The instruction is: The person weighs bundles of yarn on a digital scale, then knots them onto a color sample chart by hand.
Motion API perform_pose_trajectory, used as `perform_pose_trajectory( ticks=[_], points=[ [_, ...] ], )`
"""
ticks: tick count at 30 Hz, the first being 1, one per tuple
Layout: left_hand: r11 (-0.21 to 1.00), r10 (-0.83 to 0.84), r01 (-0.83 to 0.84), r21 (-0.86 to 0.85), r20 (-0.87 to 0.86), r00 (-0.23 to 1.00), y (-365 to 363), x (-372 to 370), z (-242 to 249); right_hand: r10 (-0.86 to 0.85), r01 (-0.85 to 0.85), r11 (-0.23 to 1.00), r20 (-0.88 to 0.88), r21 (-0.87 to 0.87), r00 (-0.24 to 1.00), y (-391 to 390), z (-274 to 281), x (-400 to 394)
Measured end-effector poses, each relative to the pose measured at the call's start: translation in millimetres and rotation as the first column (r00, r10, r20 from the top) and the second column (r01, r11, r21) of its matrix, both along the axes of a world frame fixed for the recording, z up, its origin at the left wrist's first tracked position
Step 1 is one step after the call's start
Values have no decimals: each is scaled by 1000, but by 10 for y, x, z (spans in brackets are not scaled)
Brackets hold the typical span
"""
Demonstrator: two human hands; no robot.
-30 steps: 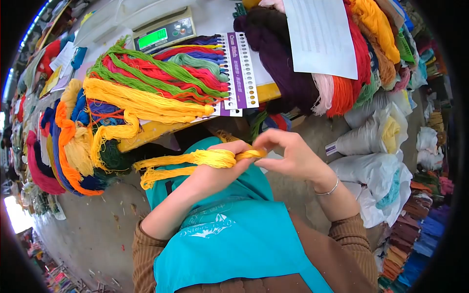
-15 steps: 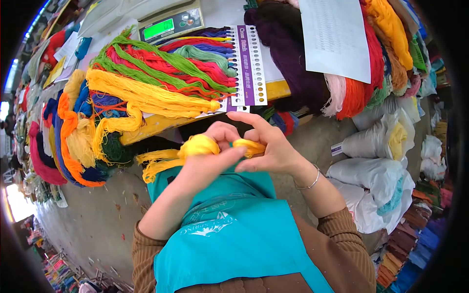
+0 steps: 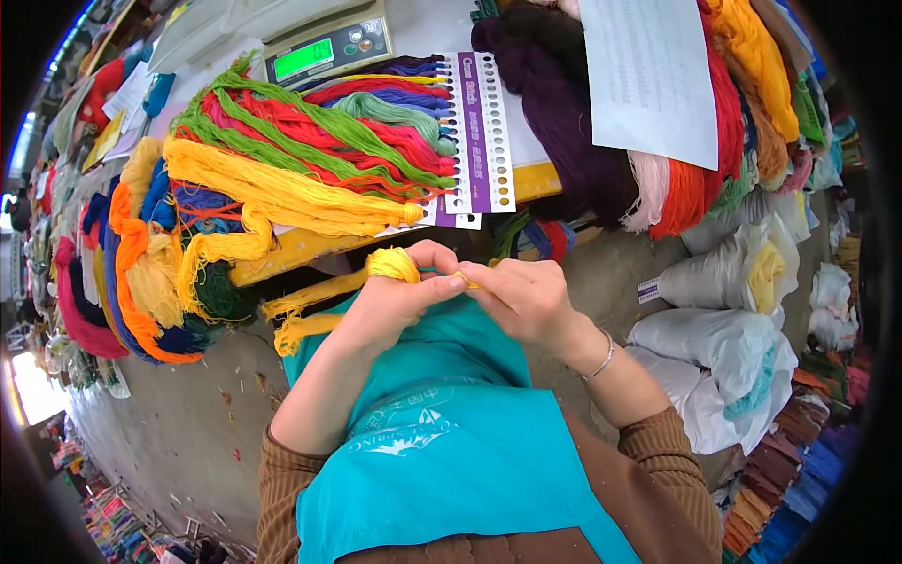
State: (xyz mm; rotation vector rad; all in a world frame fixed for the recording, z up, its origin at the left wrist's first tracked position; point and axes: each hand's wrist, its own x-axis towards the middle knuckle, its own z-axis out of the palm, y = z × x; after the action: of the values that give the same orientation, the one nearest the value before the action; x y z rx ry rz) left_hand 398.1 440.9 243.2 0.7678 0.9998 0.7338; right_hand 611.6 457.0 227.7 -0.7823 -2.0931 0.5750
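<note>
A hank of yellow embroidery thread is wrapped round my left hand, its loose tail hanging out to the left over the teal apron. My left fingers are closed on the thread. Close beside it, my right hand pinches a strand of the same yellow thread between thumb and fingers. The two hands nearly touch at the fingertips. Just beyond them, at the table edge, lies a white and purple cross-stitch card with holes down its sides. Colored thread bundles in red, green, blue and yellow are attached along its left side.
A digital scale with a green display stands at the back. Dark purple hanks and a printed sheet lie to the right. More hanks hang off the left edge. White plastic bags sit on the floor at right.
My right hand has turned and closed from a spread position into a pinch on the yellow thread. The wrapped thread has shifted slightly up and right with my left hand.
</note>
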Motion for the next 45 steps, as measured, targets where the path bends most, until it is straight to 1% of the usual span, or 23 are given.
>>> perform_pose_trajectory(
  ticks=[2, 4, 5, 7, 8, 9, 11, 12, 16, 19, 21, 25, 27, 28, 30, 31, 33, 34, 36, 40, 42, 43, 45],
  points=[
    [998, -8, 12, -69, 50, 999, 22, -11, -28, 2, -1, 1000, -49, 31, 999, 79, -21, 10],
    [984, 118, -93, 151, -165, 979, 76, 47, -61, -42, 39, 995, -39, -87, 998, 278, 89, 45],
    [955, 212, -140, 260, -275, 938, 116, 78, -90, -100, 76, 979, -115, -191, 988, 400, -16, 49],
    [965, 230, -172, 198, -328, 916, 218, 91, 31, -113, 70, 925, -93, -375, 989, 645, 9, 39],
    [978, 183, -130, 163, -369, 911, 277, 99, 28, -79, 21, 920, -133, -391, 988, 757, -46, -3],
    [977, 187, -133, 167, -372, 909, 311, 112, -7, -75, 16, 922, -137, -388, 988, 846, -103, -18],
    [977, 195, -144, 155, -396, 897, 371, 140, -117, 27, -72, 858, -96, -508, 995, 971, -224, -57],
    [978, 194, -144, 153, -396, 897, 405, 142, -146, 35, -90, 840, -111, -535, 993, 981, -272, -82],
    [985, 171, -142, 103, -395, 903, 458, 203, -184, 52, -81, 838, -69, -540, 996, 986, -299, -63],
    [980, 181, -137, 141, -365, 913, 484, 273, -157, 52, -92, 816, -86, -570, 995, 1000, -300, -31],
    [976, 213, -188, 108, -320, 923, 493, 326, -99, 65, -109, 857, -104, -503, 992, 1009, -301, -20],
    [963, 269, -266, 46, -273, 924, 538, 373, -136, 52, -99, 828, -100, -552, 994, 982, -239, 0],
    [939, 327, -339, -57, -158, 932, 556, 363, -135, 41, -116, 836, -150, -536, 988, 974, -245, 1],
    [939, 325, -338, -58, -159, 932, 570, 354, -126, 40, -116, 835, -151, -537, 988, 971, -247, 6],
    [965, 233, -251, -73, -193, 953, 601, 327, -82, 41, -125, 831, -165, -541, 985, 963, -252, 5],
    [965, 234, -252, -73, -196, 952, 621, 321, -53, 42, -127, 831, -167, -542, 985, 966, -277, 7],
    [981, 115, -146, -127, -226, 967, 657, 312, 13, 56, -130, 870, -167, -476, 984, 967, -338, 19],
    [981, 116, -147, -127, -227, 967, 674, 307, 34, 57, -131, 869, -167, -476, 984, 963, -334, 17],
    [988, 49, -86, -127, -264, 963, 704, 298, 56, 45, -125, 879, -180, -460, 983, 954, -316, 18],
    [986, 25, -68, -152, -265, 964, 722, 284, 2, 41, -124, 868, -180, -480, 983, 960, -268, 14],
    [983, 58, -98, -155, -245, 968, 714, 295, -4, 26, -112, 818, -158, -565, 987, 961, -196, 15],
    [983, 56, -96, -155, -244, 968, 716, 298, 0, 25, -110, 817, -157, -565, 987, 963, -165, 4],
    [980, 72, -113, -162, -242, 968, 720, 300, 13, -4, -148, 696, -209, -703, 978, 970, -123, -20]
  ],
)
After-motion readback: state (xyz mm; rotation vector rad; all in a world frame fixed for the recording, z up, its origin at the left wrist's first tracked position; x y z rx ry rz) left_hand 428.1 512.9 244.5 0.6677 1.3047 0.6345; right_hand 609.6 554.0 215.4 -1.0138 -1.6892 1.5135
